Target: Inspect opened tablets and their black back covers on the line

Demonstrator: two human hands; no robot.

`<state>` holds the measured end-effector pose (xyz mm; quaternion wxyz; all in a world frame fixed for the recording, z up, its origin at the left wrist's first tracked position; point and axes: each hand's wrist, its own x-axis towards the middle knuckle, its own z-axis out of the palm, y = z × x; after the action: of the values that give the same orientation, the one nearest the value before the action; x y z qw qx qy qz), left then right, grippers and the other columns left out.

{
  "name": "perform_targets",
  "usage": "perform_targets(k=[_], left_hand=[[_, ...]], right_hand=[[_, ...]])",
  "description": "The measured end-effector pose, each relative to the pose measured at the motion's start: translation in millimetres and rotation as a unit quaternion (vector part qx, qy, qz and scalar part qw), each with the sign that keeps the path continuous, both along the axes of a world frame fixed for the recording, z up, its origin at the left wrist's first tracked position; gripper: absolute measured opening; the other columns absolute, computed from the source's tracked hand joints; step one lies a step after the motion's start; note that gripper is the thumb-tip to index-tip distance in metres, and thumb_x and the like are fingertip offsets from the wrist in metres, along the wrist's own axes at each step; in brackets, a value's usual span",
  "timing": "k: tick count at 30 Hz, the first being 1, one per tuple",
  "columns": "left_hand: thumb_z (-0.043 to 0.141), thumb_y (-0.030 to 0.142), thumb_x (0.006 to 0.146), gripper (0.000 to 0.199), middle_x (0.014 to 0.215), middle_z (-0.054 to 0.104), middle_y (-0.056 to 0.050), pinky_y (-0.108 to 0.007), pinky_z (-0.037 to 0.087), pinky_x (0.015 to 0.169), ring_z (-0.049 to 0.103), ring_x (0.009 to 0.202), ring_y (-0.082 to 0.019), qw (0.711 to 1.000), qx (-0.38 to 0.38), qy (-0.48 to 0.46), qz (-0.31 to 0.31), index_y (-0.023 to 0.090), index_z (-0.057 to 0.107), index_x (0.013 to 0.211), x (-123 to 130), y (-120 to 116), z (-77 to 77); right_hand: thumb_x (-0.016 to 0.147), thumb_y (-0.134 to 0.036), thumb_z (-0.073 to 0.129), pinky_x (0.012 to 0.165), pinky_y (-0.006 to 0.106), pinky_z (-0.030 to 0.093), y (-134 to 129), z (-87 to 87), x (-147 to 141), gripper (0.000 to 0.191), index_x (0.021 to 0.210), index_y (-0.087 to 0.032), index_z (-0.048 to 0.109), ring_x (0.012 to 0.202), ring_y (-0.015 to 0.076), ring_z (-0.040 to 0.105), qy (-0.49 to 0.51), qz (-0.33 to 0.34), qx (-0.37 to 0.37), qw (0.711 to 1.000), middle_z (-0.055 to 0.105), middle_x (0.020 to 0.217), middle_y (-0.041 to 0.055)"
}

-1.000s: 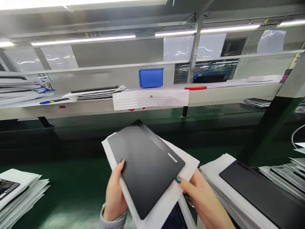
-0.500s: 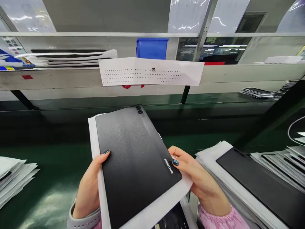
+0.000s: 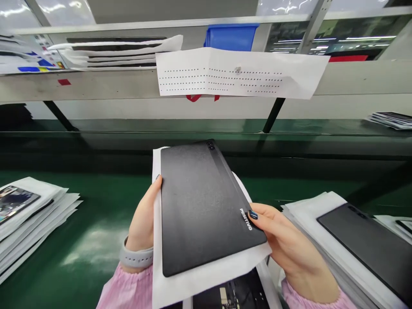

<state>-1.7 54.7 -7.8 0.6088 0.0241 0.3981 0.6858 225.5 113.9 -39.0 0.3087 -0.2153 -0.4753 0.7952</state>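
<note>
A black tablet back cover (image 3: 202,206) lies on a white foam sheet (image 3: 206,279), its POSITIVO lettering toward the lower right and camera rings at the top. My left hand (image 3: 144,214) grips the left side of cover and sheet, thumb at the cover's edge and fingers hidden beneath. At the lower right corner, my right hand (image 3: 286,244) pinches the cover with the sheet, thumb on top near the lettering. Below them, an opened tablet (image 3: 238,296) shows its circuit board; whether anything holds it is hidden.
Left on the green bench (image 3: 99,240) is a stack of foam sheets (image 3: 48,227) with an opened tablet on top. Another stack at right bears a black cover (image 3: 363,244). A shelf (image 3: 109,88) crosses ahead, with a hanging paper (image 3: 225,81) and a blue bin (image 3: 231,37).
The view has swung left and downward, so the shelf sits higher. The cover and both hands appear farther right, and my left thumb has slid from the cover's face to its edge.
</note>
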Motion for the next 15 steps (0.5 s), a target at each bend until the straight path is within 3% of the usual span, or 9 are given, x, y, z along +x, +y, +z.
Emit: perform_targets(k=[7,9,12,15], left_hand=[[0.045,0.026,0.101,0.035,0.072,0.078,-0.009,-0.032,0.057,0.047,0.072,0.050,-0.024,0.997,-0.066,0.024,-0.018,0.007,0.073,0.107,-4.3,4.2,0.0],[0.044,0.027,0.101,0.035,0.075,0.079,-0.009,-0.032,0.058,0.050,0.072,0.053,-0.023,0.997,-0.061,0.011,-0.037,0.007,0.072,0.108,-6.6,5.0,-0.8],[0.044,0.026,0.101,0.036,0.080,0.079,-0.010,-0.032,0.061,0.067,0.076,0.065,-0.023,0.997,-0.051,-0.012,-0.058,0.005,0.071,0.111,-11.0,7.8,-3.3],[0.045,0.024,0.101,0.035,0.080,0.079,-0.011,-0.034,0.060,0.079,0.077,0.074,-0.025,0.997,-0.041,-0.007,-0.067,0.003,0.071,0.111,-12.2,11.3,-5.5]], right_hand=[[0.085,-0.045,0.078,0.066,0.022,0.053,-0.1,-0.5,5.1,0.030,0.067,-0.021,0.076,0.069,0.0152,0.066,-0.053,-0.052,0.052,0.996,0.072,0.072,0.0020],[0.086,-0.051,0.075,0.061,0.022,0.054,3.1,-2.2,4.5,0.031,0.075,-0.022,0.075,0.064,0.0146,0.065,-0.038,-0.118,0.043,0.991,0.071,0.075,0.0012],[0.087,-0.053,0.071,0.059,0.029,0.056,7.7,-4.0,-0.1,0.030,0.103,-0.028,0.072,0.066,0.0185,0.069,-0.018,-0.202,-0.017,0.979,0.075,0.093,0.0027],[0.091,-0.059,0.060,0.064,0.037,0.058,9.2,-4.6,-5.1,0.040,0.118,-0.030,0.068,0.077,0.0269,0.074,-0.020,-0.163,-0.063,0.984,0.078,0.104,0.0063]])
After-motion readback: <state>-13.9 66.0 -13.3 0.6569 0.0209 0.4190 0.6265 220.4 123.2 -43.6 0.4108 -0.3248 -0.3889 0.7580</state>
